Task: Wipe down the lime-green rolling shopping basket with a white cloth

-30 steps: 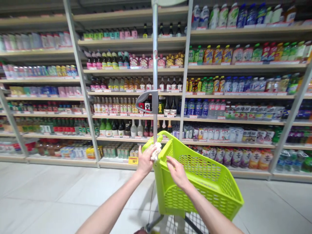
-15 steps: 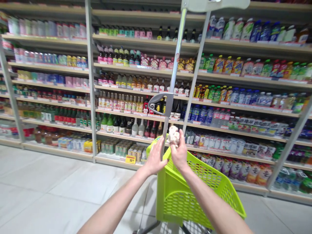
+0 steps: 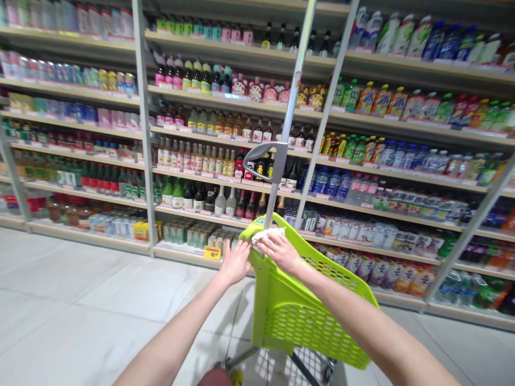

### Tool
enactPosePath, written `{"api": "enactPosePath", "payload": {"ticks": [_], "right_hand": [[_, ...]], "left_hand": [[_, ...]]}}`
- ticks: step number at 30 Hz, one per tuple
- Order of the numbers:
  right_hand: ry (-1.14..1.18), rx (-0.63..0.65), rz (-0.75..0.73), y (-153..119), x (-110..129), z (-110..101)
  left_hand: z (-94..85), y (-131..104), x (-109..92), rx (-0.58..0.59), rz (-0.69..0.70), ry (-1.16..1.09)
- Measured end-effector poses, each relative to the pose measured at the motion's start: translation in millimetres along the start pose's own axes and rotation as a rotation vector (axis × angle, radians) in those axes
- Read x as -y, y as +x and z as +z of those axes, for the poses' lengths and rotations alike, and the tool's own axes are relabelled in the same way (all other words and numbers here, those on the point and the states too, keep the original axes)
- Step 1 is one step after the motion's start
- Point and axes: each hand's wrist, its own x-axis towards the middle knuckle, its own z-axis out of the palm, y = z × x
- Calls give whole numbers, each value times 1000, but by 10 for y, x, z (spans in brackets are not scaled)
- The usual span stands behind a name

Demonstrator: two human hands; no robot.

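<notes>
A crumpled white cloth (image 3: 269,234) is under the fingers of my right hand (image 3: 282,254), pressed against the foot of a metal pole at the cart's top edge. My left hand (image 3: 236,262) is at the near left corner of the green shopping cart (image 3: 309,327), its fingers bent over the rim. The silver pole (image 3: 295,86) rises from the cart, with a grey looped bracket (image 3: 278,162) on it above my hands. My palms are hidden from view.
Behind the cart, tall shelves (image 3: 225,172) hold rows of bottles, cans and cartons. A yellow price tag (image 3: 212,253) hangs at the lowest shelf edge. Pale floor tiles (image 3: 80,305) stretch out at the left. Part of a foot (image 3: 237,377) shows at the bottom.
My right hand has lowered the cloth from beside the pole and laid it against the pole's foot. My left hand has moved from the pole left to the cart's rim. The view has tilted down.
</notes>
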Motion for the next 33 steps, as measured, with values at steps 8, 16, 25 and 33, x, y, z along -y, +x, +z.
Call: {"api": "enactPosePath", "payload": {"ticks": [8,16,25,33], "right_hand": [[33,-192,217,550,-520,-184],[230,110,-110,-124,165,163],[320,89,95,-181,365,237],[269,153,30,-549,873,543]], "left_hand": [[50,-30,31,-22,-9,21],[24,-59,37,-19,-15,1],[58,-74,68,11,-7,-17],[97,-72,97,27,2,8]]}}
